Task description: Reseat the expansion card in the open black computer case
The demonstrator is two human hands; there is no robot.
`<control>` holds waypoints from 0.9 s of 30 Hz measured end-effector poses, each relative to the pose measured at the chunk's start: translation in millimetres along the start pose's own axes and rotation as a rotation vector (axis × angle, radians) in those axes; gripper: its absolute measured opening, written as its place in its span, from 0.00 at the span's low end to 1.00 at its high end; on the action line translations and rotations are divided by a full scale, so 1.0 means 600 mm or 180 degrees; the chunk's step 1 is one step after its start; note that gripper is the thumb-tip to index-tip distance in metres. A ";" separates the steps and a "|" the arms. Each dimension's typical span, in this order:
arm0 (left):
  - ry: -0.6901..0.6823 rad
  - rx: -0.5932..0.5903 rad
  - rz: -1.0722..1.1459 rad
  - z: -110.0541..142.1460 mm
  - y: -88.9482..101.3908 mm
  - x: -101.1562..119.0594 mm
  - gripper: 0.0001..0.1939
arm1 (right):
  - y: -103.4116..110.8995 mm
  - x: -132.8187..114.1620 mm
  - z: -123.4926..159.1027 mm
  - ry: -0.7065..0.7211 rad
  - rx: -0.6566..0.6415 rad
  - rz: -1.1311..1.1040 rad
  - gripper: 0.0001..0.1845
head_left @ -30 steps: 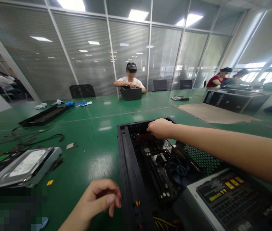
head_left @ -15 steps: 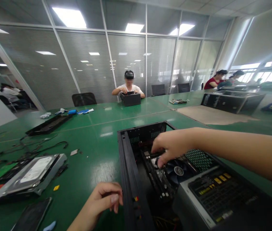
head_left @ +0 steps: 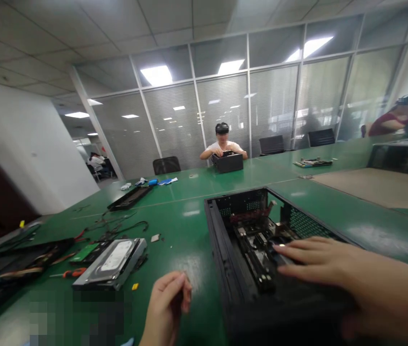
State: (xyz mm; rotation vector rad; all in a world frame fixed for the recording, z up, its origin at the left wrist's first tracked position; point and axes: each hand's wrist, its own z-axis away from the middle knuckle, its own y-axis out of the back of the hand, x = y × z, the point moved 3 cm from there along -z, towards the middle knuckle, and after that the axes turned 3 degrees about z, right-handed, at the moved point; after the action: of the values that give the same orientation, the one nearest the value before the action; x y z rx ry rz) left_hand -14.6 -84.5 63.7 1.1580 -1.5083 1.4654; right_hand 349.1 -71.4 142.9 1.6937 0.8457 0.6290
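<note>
A black computer case [head_left: 216,254] lies on the green table with its open side up. Inside it are a motherboard [head_left: 258,240] with dark slots and a cooling fan, now mostly hidden under my right hand [head_left: 319,264]. That hand is spread flat, fingers stretched over the fan area, holding nothing; whether it touches the parts I cannot tell. Just left of the case, my left hand [head_left: 171,295] hovers over the table, fingers curled in and thumb against the index finger. Nothing shows in it. The case's near end is dark and partly covered by my right arm.
To the left lie a hard drive in a metal bracket [head_left: 112,266], a screwdriver [head_left: 74,273], a yellow piece [head_left: 135,287], cables [head_left: 117,223] and a black panel [head_left: 130,198]. Across the table a person [head_left: 223,144] works at a dark box [head_left: 228,162]. Cardboard [head_left: 377,185] lies at the right.
The view has swung left and up. My right hand has drawn back from above the motherboard slots toward the near end, fingers now stretched out. My left hand's fingers have curled tighter.
</note>
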 end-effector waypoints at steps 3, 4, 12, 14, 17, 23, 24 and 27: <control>-0.0218 0.0458 0.0235 -0.019 0.026 0.005 0.15 | -0.013 0.074 -0.172 0.0297 -0.0515 -0.0112 0.54; -0.0231 0.0524 0.0209 -0.024 0.032 0.001 0.15 | -0.023 0.096 -0.234 0.0250 -0.0488 -0.0055 0.53; -0.0093 0.0276 -0.1294 -0.035 0.047 -0.054 0.20 | -0.190 0.050 -0.485 -0.1205 0.0781 0.0466 0.21; -0.0096 -0.0080 -0.1741 -0.034 0.040 -0.061 0.22 | -0.224 0.010 -0.460 -0.0883 0.0682 0.0375 0.20; -0.0265 -0.0593 -0.2546 -0.032 0.019 -0.068 0.22 | -0.230 -0.015 -0.386 -0.0440 0.0669 0.0284 0.23; -0.0472 -0.1164 -0.3458 -0.030 -0.018 -0.075 0.23 | -0.119 0.089 -0.251 -0.0682 0.1188 0.0692 0.33; -0.0451 -0.1155 -0.3475 -0.031 -0.019 -0.074 0.22 | -0.100 0.123 -0.235 -0.0872 0.1262 0.0880 0.34; -0.0387 -0.1159 -0.3415 -0.031 -0.020 -0.072 0.22 | -0.067 0.231 -0.191 -0.1638 0.1073 0.1292 0.35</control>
State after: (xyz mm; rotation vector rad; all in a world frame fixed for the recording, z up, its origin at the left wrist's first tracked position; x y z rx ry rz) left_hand 9.7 -60.4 29.1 1.4757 -0.8760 0.3845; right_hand 336.6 112.4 134.1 2.2302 0.2447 0.2916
